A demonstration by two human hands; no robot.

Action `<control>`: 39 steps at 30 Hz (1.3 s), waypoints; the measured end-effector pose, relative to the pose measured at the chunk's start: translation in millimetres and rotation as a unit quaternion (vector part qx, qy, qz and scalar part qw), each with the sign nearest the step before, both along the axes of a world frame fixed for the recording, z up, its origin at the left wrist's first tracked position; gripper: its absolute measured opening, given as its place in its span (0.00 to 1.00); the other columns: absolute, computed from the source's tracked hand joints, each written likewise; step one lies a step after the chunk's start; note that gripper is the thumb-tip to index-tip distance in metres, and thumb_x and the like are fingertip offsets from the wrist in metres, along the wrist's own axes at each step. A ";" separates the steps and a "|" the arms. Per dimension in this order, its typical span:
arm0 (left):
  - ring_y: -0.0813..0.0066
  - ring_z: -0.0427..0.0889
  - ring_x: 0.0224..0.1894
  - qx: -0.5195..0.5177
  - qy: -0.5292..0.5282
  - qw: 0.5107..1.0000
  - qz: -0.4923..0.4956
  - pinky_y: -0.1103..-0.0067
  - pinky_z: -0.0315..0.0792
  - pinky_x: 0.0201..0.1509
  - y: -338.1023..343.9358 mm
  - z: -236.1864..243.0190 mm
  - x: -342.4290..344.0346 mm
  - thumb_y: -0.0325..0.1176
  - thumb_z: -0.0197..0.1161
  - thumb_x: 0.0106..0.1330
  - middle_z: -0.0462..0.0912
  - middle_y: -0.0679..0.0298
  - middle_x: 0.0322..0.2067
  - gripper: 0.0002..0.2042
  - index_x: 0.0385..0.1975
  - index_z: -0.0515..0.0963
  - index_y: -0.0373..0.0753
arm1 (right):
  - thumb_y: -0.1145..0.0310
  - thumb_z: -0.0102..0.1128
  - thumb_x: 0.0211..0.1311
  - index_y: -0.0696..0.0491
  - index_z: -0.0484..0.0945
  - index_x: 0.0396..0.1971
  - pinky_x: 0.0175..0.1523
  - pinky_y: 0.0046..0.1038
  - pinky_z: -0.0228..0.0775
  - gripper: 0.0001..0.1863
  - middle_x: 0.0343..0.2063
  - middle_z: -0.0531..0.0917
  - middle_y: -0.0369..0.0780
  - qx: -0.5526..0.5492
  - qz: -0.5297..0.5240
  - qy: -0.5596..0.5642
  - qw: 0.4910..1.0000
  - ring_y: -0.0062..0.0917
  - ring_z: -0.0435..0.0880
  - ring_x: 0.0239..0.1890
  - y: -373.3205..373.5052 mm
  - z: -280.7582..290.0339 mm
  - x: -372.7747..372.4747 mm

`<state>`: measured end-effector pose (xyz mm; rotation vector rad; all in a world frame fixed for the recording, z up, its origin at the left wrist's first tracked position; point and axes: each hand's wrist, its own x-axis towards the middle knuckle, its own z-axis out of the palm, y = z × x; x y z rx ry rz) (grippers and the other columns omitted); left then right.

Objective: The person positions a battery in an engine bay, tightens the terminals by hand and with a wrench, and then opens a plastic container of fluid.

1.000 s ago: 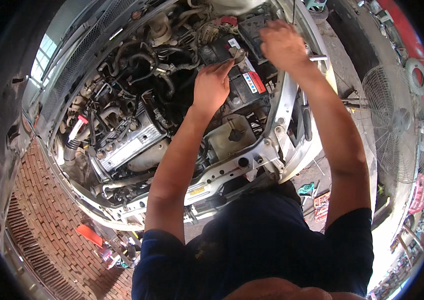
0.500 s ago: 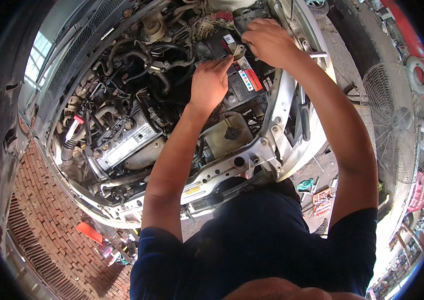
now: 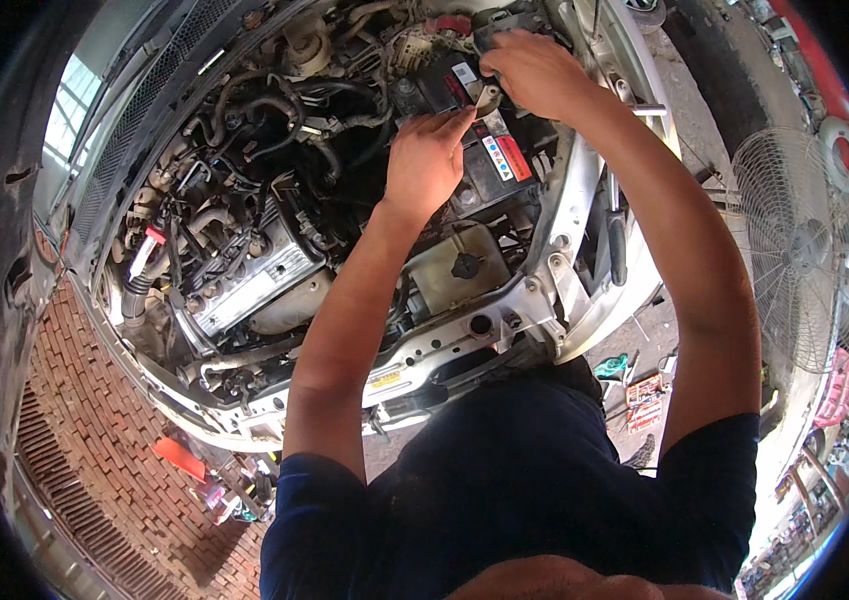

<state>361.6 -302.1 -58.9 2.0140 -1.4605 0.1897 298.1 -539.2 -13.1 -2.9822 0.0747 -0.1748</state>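
A black car battery (image 3: pixel 490 185) with a red-and-white label sits in the open engine bay. Across its top lies a small pale metal bracket (image 3: pixel 488 101). My left hand (image 3: pixel 428 160) rests over the battery's left side, its thumb and finger closed at the bracket's near end; the fingertips are partly hidden. Farther off and to the right, my right hand (image 3: pixel 537 75) is bent down between the bracket and a black box (image 3: pixel 513 22). Its fingers are curled, and whatever they hold is hidden beneath the hand.
In front of the battery stands a yellowed plastic reservoir (image 3: pixel 460 268) with a black cap. The engine (image 3: pixel 260 275) and several hoses fill the left. A white metal crossbar (image 3: pixel 425 350) runs along the near edge. A wire-guarded fan (image 3: pixel 795 245) stands at right.
My right hand has shifted slightly left, closer to the bracket. The left hand stays at the bracket. The whole view has moved a little.
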 end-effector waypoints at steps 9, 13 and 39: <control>0.54 0.88 0.47 0.019 -0.004 1.000 0.003 0.60 0.80 0.55 1.0 -3.6 3.0 0.25 0.66 0.65 0.90 0.58 0.48 0.20 0.58 0.85 0.40 | 0.75 0.64 0.61 0.48 0.88 0.44 0.66 0.45 0.75 0.13 0.49 0.82 0.42 -0.001 0.039 -0.040 0.998 0.41 0.80 0.61 -6.8 -14.3 -0.7; 0.51 0.87 0.45 0.022 0.011 1.000 0.019 0.60 0.82 0.51 -1.2 1.7 2.0 0.22 0.64 0.66 0.87 0.56 0.44 0.20 0.58 0.87 0.43 | 0.77 0.62 0.61 0.51 0.86 0.44 0.68 0.44 0.73 0.13 0.52 0.82 0.42 0.055 0.040 -0.062 0.996 0.41 0.79 0.62 -12.4 -18.2 2.5; 0.49 0.85 0.44 0.017 0.005 1.000 0.024 0.58 0.81 0.50 -13.5 2.1 -5.5 0.22 0.66 0.63 0.85 0.53 0.44 0.19 0.53 0.89 0.44 | 0.68 0.71 0.51 0.54 0.81 0.25 0.61 0.44 0.75 0.07 0.48 0.83 0.41 0.012 0.071 -0.048 0.996 0.41 0.80 0.57 -8.3 -8.7 -0.3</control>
